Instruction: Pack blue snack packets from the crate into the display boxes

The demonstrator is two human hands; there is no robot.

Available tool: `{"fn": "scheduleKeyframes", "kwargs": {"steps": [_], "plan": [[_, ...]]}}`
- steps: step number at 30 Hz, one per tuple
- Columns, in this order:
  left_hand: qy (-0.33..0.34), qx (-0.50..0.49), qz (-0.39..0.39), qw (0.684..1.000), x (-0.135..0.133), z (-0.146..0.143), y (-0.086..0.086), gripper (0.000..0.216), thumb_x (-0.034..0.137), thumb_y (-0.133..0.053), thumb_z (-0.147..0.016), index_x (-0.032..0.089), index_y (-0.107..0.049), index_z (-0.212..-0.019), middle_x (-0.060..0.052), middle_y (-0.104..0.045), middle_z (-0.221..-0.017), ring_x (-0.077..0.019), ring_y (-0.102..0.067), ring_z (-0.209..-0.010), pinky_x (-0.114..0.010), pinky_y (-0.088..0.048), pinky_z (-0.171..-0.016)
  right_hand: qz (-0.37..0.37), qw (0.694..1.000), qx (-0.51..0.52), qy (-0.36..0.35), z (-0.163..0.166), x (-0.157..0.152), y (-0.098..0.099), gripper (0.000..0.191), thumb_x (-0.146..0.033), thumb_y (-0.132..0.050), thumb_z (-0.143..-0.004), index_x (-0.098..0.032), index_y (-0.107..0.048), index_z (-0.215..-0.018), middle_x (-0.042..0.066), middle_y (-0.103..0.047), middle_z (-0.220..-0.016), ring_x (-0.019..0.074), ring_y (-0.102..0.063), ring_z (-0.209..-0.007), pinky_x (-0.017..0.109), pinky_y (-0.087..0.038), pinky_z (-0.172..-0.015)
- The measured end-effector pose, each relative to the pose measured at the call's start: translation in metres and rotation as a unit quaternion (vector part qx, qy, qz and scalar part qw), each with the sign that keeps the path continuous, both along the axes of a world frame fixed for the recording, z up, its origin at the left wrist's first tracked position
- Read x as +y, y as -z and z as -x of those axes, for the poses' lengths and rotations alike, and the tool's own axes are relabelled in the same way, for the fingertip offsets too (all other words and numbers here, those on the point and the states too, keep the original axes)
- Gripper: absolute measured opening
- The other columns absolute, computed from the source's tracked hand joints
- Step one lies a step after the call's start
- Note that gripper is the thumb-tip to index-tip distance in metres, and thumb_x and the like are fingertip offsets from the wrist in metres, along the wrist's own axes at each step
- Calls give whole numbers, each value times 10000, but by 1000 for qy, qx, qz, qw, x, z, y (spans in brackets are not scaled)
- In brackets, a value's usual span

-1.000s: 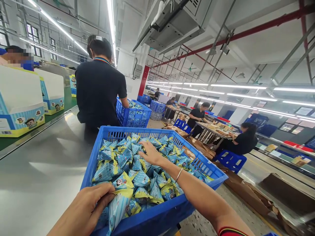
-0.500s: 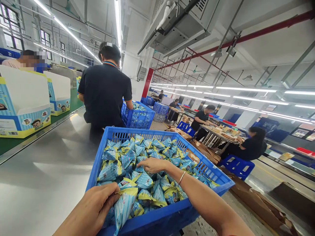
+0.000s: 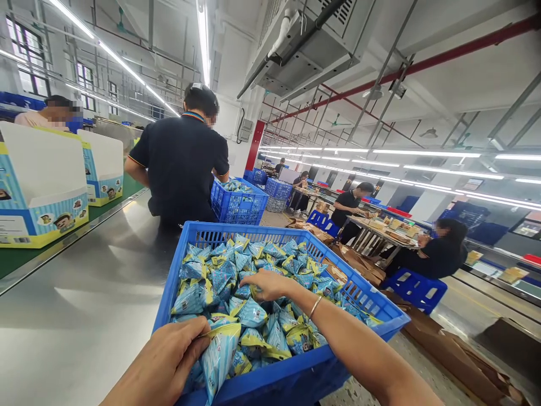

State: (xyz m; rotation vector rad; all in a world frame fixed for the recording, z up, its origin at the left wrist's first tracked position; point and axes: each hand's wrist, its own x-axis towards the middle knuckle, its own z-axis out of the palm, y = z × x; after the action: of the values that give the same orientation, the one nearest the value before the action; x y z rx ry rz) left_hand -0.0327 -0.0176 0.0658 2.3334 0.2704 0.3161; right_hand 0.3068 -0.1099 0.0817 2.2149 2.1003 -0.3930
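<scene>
Striped packet (image 3: 221, 355) hangs from the pinching left hand (image 3: 171, 355).

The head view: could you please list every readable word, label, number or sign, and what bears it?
No text is readable.
Packet in the left grip: print too small and blurred.
Other packets in the blue crate: likewise.
Nearest carton at left: label lines too small.

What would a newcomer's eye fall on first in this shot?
The big blue basket, heaped with shiny blue-and-yellow packets, dominates the lower middle. At its near left corner the left hand pinches one packet, while the right hand is over the heap's middle. Beyond, a person in a dark shirt has their back turned.
</scene>
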Motion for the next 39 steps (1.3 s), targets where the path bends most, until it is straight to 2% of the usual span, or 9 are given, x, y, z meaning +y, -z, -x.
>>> {"fn": "scheduleKeyframes", "kwargs": {"steps": [4,9,14,19,24,31,34,36,39], "plan": [[15,30,-9,999,1,0,-1,453,516,-251,-1163,231,-519,-933,-44,-679,-987,-241,-625,-937,-337,-358,-828,-88,993,68,39,-6,-8,-25,663,-252,-777,-852,-181,-641,-1497,126,-779,-1170,334,-690,-1103,471,-517,-1031],[-7,21,-26,999,0,-4,2,417,480,-241,-1152,227,-463,-905,-51,-654,-963,-262,-601,-918,-363,-330,-824,-147,965,213,43,-1,-10,-39,715,-458,-612,-1008,-202,-414,-1646,88,-725,-1319,237,-687,-1128,351,-556,-967],[-2,37,-53,998,-3,-2,-10,283,356,-294,-1111,223,-454,-918,-91,-689,-1014,-287,-633,-957,-372,-344,-825,-135,955,259,43,16,-5,-26,734,-608,-744,-888,-184,-651,-1480,26,-709,-947,211,-608,-826,317,-510,-776],[-30,33,-61,997,-8,1,-22,158,290,-488,-1055,229,-485,-909,-56,-745,-1015,-255,-691,-942,-346,-372,-786,-109,959,261,29,32,-5,-23,736,-711,-713,-871,-227,-716,-1424,89,-733,-1120,260,-624,-925,358,-504,-842],[-32,15,-51,998,-10,-1,-15,133,233,-554,-995,219,-488,-880,-85,-766,-1004,-264,-687,-896,-361,-343,-759,-58,980,190,30,46,-7,-20,692,-674,-638,-871,-234,-738,-1396,88,-766,-1121,265,-622,-881,385,-492,-853],[-72,-107,56,990,-11,16,-24,323,461,-460,-1087,217,-624,-954,-53,-673,-919,-215,-579,-881,-329,-416,-859,17,987,154,-32,64,-2,-3,689,-439,-735,-846,-336,-635,-1520,69,-779,-1337,322,-718,-1180,388,-538,-1046],[-55,-194,228,953,-12,40,-33,521,731,-576,-1039,227,-703,-1013,-40,-625,-954,-180,-557,-847,-286,-453,-809,29,992,125,-23,69,-4,-2,758,-439,-735,-852,-368,-577,-1591,92,-762,-1393,367,-682,-1310,450,-508,-1148],[-37,-235,324,916,-13,54,-36,543,772,-684,-973,233,-741,-975,-25,-592,-919,-155,-532,-802,-261,-442,-743,33,992,122,-15,70,-6,-2,762,-456,-720,-867,-361,-567,-1608,103,-730,-1461,381,-647,-1380,479,-471,-1202],[-78,-236,231,941,-13,69,-38,440,689,-645,-1042,274,-781,-993,-28,-685,-959,-189,-611,-963,-276,-472,-931,38,991,131,-10,70,-7,-3,764,-452,-691,-875,-349,-560,-1620,99,-693,-1525,385,-611,-1432,502,-436,-1236]]}}
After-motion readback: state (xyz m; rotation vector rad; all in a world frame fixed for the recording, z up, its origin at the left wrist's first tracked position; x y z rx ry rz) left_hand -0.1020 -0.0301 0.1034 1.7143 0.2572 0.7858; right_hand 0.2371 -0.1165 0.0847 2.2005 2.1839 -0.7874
